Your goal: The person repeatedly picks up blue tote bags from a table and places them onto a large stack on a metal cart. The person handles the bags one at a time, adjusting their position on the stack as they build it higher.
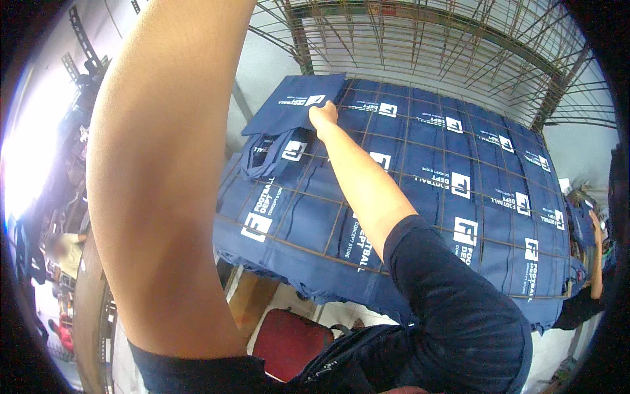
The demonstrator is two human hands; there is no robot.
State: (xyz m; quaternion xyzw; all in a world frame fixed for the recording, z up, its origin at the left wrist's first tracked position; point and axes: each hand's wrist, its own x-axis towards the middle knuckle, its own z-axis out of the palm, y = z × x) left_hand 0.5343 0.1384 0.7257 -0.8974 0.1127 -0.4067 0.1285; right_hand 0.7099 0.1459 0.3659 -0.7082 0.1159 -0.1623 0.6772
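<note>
My right hand (324, 119) is closed at the lower right corner of a navy fabric bag (279, 108) with a white print. This bag lies at the far left of a wire rack (407, 128) spread with more navy printed bags (308, 220). Just below it, a looped navy handle (252, 161) sticks out over the rack's left side. My left arm (164, 164) is raised and runs out past the upper edge, so my left hand is hidden from view.
Rusty wire racks (420, 39) stand tilted up behind the bags. A red-seated stool (289, 338) is below the near edge. Another person's arm (596, 256) reaches in at the far right. A person in yellow (69, 253) is at the far left.
</note>
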